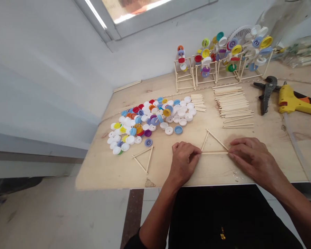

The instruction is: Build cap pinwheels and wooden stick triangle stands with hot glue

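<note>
On the wooden table near its front edge lies a triangle of thin wooden sticks (215, 153), one corner pointing away from me. My left hand (184, 160) pinches its left corner between thumb and fingertips. At the right corner, the fingers of my right hand (252, 155) are closed in the same way. Both hands rest low over the tabletop, and the fingertips cover the two corners. To the left of my left hand lies another stick triangle (149, 159), untouched.
Bottle caps (145, 119) in many colours are heaped at left centre. Stick piles (234, 102) lie beyond my hands. A yellow glue gun (287, 99) and black-handled pliers (268, 93) sit at right. Stick frames with cap wheels (206, 71) stand along the wall.
</note>
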A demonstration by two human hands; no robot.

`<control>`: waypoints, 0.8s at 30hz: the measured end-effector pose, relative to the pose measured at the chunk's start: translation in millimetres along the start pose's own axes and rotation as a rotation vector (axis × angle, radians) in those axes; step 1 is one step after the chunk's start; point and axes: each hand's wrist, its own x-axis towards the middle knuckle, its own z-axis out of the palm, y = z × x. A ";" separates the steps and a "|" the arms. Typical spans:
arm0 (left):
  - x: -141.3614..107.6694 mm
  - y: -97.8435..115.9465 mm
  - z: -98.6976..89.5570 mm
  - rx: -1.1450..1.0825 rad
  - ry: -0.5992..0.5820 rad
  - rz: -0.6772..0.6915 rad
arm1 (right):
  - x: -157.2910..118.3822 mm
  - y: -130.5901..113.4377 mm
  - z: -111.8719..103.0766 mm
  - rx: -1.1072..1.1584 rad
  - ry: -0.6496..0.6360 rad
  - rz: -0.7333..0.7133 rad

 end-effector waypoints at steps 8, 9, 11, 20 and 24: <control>-1.0 0.2 1.1 -0.043 0.073 -0.001 | 0.4 -0.7 0.5 -0.014 0.008 -0.012; -0.8 0.6 1.0 -0.041 0.077 -0.005 | 0.5 -0.5 0.5 -0.016 0.009 -0.016; -0.1 1.5 0.8 -0.035 0.081 -0.012 | 0.6 0.0 0.5 -0.016 0.012 -0.024; 1.6 1.0 3.3 0.005 0.074 -0.006 | 1.3 -1.3 0.6 -0.010 0.032 -0.034; 2.2 -0.3 4.4 0.036 0.074 0.003 | 1.2 -0.3 1.0 -0.007 0.036 -0.048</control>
